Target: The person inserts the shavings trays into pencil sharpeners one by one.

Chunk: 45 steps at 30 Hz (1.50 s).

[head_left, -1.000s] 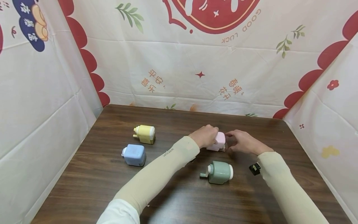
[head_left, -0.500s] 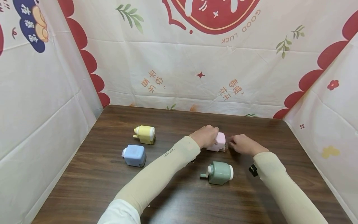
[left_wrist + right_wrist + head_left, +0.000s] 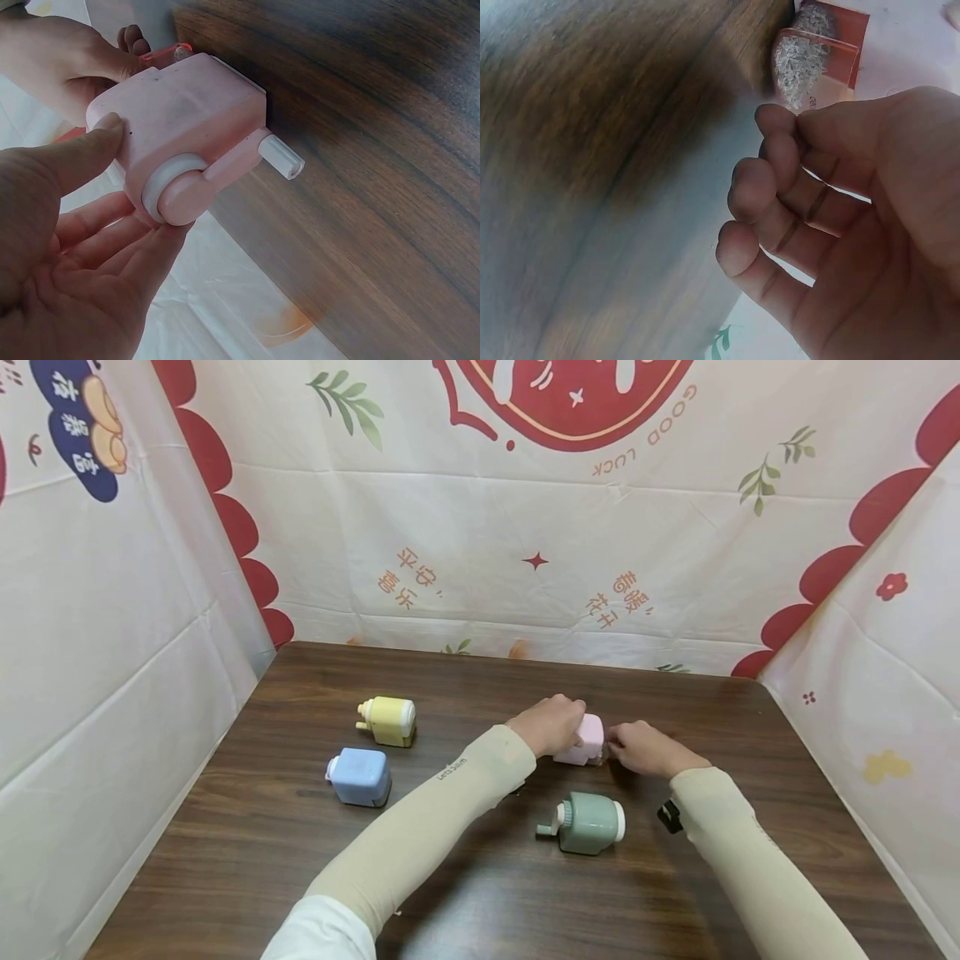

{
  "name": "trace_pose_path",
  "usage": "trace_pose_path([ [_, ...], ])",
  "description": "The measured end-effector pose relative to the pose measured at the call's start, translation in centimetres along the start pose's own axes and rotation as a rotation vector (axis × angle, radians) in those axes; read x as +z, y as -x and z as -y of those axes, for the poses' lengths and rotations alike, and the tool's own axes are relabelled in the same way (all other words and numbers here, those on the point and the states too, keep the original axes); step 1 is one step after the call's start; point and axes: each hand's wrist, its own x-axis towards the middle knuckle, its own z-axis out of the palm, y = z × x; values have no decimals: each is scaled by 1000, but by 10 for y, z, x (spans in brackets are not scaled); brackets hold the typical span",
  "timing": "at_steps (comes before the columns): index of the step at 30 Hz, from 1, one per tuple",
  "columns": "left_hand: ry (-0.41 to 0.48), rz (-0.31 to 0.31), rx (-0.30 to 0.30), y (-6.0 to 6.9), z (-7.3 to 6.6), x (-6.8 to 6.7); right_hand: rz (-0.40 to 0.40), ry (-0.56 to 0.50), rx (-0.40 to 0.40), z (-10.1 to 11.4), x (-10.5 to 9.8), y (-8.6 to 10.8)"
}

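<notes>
A pink crank pencil sharpener (image 3: pixel 589 739) lies near the table's far side. My left hand (image 3: pixel 551 725) grips its body, the thumb on one face and the fingers beneath, in the left wrist view. Its white-tipped crank handle (image 3: pixel 281 156) points away from that palm. A see-through reddish shavings drawer (image 3: pixel 840 56) sticks out of the sharpener, with grey shavings (image 3: pixel 802 64) in it. My right hand (image 3: pixel 648 750) is at the drawer, thumb and forefinger pinched together at its edge; the exact contact is partly hidden. The other right fingers are curled.
A green sharpener (image 3: pixel 590 823) stands nearer, below the hands. Off to the left are a yellow sharpener (image 3: pixel 392 720) and a blue sharpener (image 3: pixel 362 777). Printed cloth (image 3: pixel 480 527) hangs behind and beside the brown wooden table (image 3: pixel 480 893).
My right hand first drew back a little to the right from the pink sharpener with its fingers closing, then came back left to the drawer. The left hand and sharpener have stayed put.
</notes>
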Motion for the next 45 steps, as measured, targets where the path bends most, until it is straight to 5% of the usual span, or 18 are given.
trace_pose_path([
  [14,-21,-7,1,0,0,0,-1,73,112,-41,31,-24],
  [18,-16,-7,-2,0,0,0,-13,78,104,-37,30,-24],
  [26,-25,-9,-7,0,-1,-1,24,57,126,62,-21,4],
  [31,-20,-10,-5,0,-1,-1,22,56,125,68,-23,5],
  [33,-20,-13,-3,0,-1,-1,22,44,119,63,-22,4],
  [40,-25,-18,-9,0,-2,-1,-17,25,64,-18,19,-20],
  [45,-25,-15,-10,0,-2,0,-21,49,90,-52,39,-30],
])
